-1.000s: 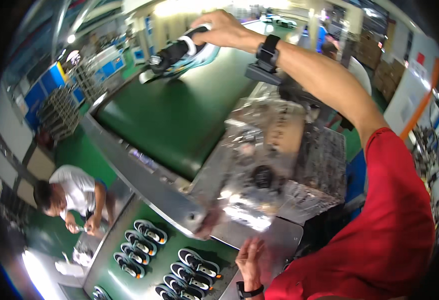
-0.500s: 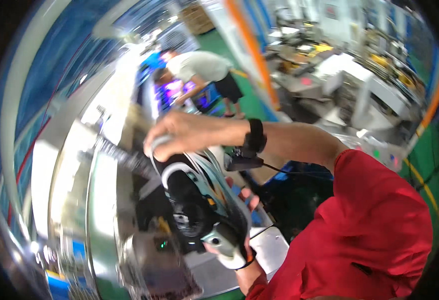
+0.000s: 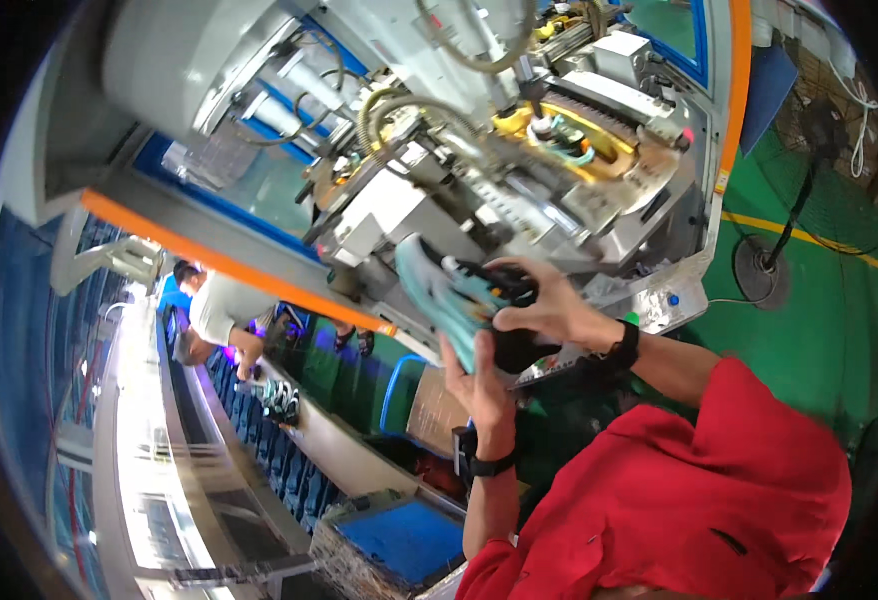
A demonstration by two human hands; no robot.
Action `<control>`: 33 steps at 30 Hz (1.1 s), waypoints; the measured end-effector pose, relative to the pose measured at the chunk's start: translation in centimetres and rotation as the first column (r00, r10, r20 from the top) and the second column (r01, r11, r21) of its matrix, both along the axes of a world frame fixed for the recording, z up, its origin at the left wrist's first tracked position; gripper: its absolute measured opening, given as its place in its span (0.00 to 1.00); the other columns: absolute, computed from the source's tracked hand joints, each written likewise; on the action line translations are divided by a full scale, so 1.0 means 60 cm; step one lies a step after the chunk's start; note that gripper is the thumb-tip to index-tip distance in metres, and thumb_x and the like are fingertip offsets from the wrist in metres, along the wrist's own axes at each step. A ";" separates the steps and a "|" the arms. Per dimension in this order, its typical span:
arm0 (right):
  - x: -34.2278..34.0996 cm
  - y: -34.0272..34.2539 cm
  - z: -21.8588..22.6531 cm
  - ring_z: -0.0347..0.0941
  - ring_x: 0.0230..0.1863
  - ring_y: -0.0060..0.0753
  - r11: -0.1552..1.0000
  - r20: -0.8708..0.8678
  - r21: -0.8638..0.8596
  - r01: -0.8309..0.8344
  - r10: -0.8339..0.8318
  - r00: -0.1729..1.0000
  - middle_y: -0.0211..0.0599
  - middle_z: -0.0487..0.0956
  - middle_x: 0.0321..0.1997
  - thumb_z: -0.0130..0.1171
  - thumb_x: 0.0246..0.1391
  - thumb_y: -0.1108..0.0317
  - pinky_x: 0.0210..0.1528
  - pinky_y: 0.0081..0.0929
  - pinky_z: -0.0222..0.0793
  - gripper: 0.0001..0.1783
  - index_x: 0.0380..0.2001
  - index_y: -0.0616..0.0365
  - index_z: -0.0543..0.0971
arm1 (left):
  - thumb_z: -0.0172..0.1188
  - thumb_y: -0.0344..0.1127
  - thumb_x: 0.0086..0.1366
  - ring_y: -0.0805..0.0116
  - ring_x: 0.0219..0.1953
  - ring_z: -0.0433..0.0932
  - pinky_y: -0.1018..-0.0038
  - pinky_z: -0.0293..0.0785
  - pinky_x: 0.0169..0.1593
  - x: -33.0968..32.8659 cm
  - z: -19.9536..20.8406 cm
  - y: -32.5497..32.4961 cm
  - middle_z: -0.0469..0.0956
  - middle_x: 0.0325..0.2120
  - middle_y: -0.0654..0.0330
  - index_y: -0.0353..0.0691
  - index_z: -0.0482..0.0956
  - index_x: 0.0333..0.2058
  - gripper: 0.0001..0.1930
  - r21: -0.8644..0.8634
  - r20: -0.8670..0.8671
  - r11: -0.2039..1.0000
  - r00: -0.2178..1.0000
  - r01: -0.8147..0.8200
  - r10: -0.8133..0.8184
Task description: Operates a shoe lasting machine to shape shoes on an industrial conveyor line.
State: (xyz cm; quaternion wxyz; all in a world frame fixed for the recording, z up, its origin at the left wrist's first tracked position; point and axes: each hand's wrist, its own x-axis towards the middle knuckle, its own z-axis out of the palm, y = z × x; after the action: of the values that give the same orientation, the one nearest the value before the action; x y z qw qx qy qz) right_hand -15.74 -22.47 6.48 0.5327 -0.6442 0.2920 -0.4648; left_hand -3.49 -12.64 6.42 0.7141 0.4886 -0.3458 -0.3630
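One large grey and bare-metal machine (image 3: 389,215), its frame edged in bright orange and blue, fills the upper centre of the frame, with a yellow metal fixture (image 3: 609,155) toward its right end. A long, pale, glare-washed conveyor line (image 3: 124,430) runs down the left side, and near its far end, left of centre, a co-worker in a pale shirt (image 3: 224,305) bends forward. A black wire-caged pedestal fan (image 3: 814,135) stands at the upper right, and a worn grey box with a flat blue top (image 3: 404,538) sits at the bottom centre. The black-and-pale-teal sports shoe (image 3: 444,300) is in the middle of the frame, in front of the machine, toe pointing up and left. The bare left hand (image 3: 481,388) cups it from below near the rear; the bare right hand (image 3: 551,312) grasps the dark upper around the ankle area, thumb pressed on its near side. The shoe should handle as light, with a firm, springy sole and a soft upper that gives under pressure; the heel and sole edges look the surest hold, slipping and breakage seeming unlikely.
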 end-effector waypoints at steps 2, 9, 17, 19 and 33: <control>-0.068 -0.048 -0.027 0.72 0.49 0.28 0.982 -0.002 0.048 0.181 -0.181 0.984 0.37 0.78 0.47 0.71 0.34 0.61 0.56 0.28 0.67 0.36 0.52 0.59 0.76 | 0.56 0.39 0.70 0.66 0.50 0.75 0.69 0.71 0.54 -0.016 -0.048 -0.086 0.73 0.53 0.56 0.32 0.61 0.64 0.29 0.072 0.036 0.985 0.986 0.159 -0.162; -0.282 -0.166 -0.053 0.73 0.48 0.26 0.793 -0.023 0.110 0.599 -0.600 0.799 0.33 0.78 0.46 0.68 0.36 0.71 0.55 0.23 0.67 0.33 0.52 0.57 0.76 | 0.64 0.46 0.63 0.70 0.29 0.68 0.70 0.68 0.36 -0.047 -0.164 -0.467 0.72 0.25 0.62 0.31 0.72 0.33 0.20 0.293 0.237 0.938 0.936 0.185 -0.259; -0.362 -0.194 -0.051 0.71 0.45 0.24 0.564 -0.089 0.065 0.823 -0.819 0.567 0.34 0.76 0.46 0.62 0.41 0.71 0.52 0.23 0.67 0.31 0.54 0.61 0.73 | 0.68 0.45 0.55 0.39 0.48 0.77 0.56 0.73 0.52 -0.081 -0.272 -0.758 0.77 0.44 0.33 0.20 0.74 0.46 0.31 0.437 0.787 0.839 0.589 -0.324 -0.183; -0.370 -0.218 -0.063 0.72 0.45 0.24 0.524 -0.118 -0.004 0.852 -0.846 0.520 0.33 0.76 0.45 0.62 0.41 0.72 0.52 0.24 0.67 0.30 0.53 0.61 0.74 | 0.64 0.39 0.56 0.39 0.47 0.77 0.55 0.73 0.52 -0.080 -0.300 -0.780 0.77 0.42 0.33 0.21 0.69 0.50 0.29 0.410 0.771 0.860 0.619 -0.303 -0.149; -0.106 -0.673 -0.007 0.80 0.38 0.49 0.916 -0.787 -0.133 0.378 -0.329 0.522 0.58 0.81 0.36 0.70 0.31 0.58 0.39 0.36 0.76 0.31 0.35 0.73 0.78 | 0.59 0.32 0.65 0.67 0.39 0.80 0.67 0.79 0.37 0.088 -0.103 -0.360 0.80 0.40 0.60 0.36 0.75 0.49 0.15 0.316 -0.510 0.832 0.822 0.455 -0.256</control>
State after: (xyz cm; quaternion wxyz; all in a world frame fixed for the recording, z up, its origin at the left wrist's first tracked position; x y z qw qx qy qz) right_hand -22.08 -62.85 6.07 0.2578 -0.6947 0.6349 -0.2186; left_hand 1.80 -34.26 0.26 0.5675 0.4597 -0.1720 -0.6611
